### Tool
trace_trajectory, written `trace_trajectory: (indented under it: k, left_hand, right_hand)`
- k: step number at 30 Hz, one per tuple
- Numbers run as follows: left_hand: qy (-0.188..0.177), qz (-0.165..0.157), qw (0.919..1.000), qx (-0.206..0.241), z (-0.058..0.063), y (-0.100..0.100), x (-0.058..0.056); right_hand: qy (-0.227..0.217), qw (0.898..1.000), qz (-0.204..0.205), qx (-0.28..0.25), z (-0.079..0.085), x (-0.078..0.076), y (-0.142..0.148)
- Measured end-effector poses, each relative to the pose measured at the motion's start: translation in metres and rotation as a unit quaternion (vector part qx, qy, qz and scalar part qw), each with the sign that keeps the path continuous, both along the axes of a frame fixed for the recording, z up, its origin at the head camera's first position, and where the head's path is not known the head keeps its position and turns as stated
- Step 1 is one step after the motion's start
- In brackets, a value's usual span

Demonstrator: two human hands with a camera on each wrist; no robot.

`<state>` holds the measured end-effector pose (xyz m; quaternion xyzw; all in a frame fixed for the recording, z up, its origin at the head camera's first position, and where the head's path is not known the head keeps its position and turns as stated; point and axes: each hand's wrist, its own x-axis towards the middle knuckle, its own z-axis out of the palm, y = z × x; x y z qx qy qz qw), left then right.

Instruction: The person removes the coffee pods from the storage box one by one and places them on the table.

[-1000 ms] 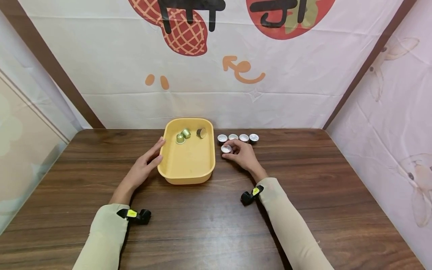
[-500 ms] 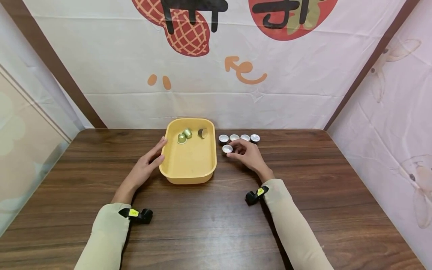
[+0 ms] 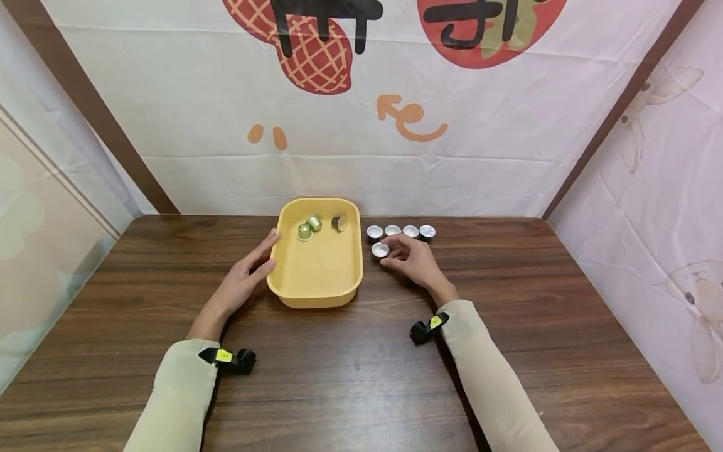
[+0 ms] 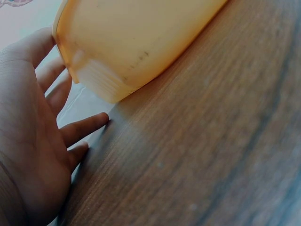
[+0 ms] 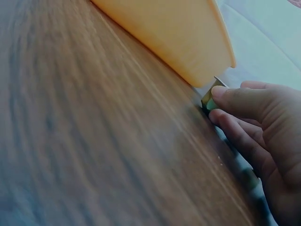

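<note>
A wood-grain table (image 3: 339,389) stands before a white cloth (image 3: 491,125) printed with a red peanut (image 3: 314,59), a red circle (image 3: 491,34), black strokes (image 3: 327,8) and an orange curl (image 3: 409,114), while brown stripes (image 3: 93,107) slant down either side and pale rabbits (image 3: 707,298) mark the right-hand cloth (image 3: 638,207).

Sleeves (image 3: 169,395) are long, plain and cream-beige, each cuff (image 3: 194,349) carrying a black, rounded wrist camera (image 3: 245,361) with a bright yellow label (image 3: 224,356), its small dark marking illegible.
</note>
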<state>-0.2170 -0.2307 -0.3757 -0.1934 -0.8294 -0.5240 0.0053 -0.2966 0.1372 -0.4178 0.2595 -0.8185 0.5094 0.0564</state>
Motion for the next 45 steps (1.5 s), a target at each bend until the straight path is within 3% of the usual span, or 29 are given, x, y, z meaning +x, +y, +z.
trace_trajectory:
  k: [15, 21, 26, 34, 45]
  left_hand:
    - [0.002, -0.003, 1.0000, -0.001, 0.000, 0.000, 0.000]
    - [0.000, 0.000, 1.0000, -0.003, 0.002, 0.000, 0.001]
    - [0.002, 0.001, 1.0000, -0.005, 0.003, 0.000, 0.001]
    - [0.002, -0.002, 1.0000, -0.003, 0.001, 0.000, 0.001]
    - [0.004, 0.002, 1.0000, -0.006, 0.001, 0.000, 0.002]
  right_hand:
    - [-0.004, 1.000, -0.008, 0.001, 0.005, -0.003, 0.008]
    - [0.050, 0.999, 0.006, -0.007, 0.027, -0.003, 0.010]
    - [0.102, 0.994, 0.020, 0.028, 0.051, -0.006, 0.000]
    - [0.165, 0.976, 0.098, 0.099, 0.078, -0.022, -0.029]
    - [0.173, 0.935, 0.166, 0.260, 0.085, -0.045, -0.073]
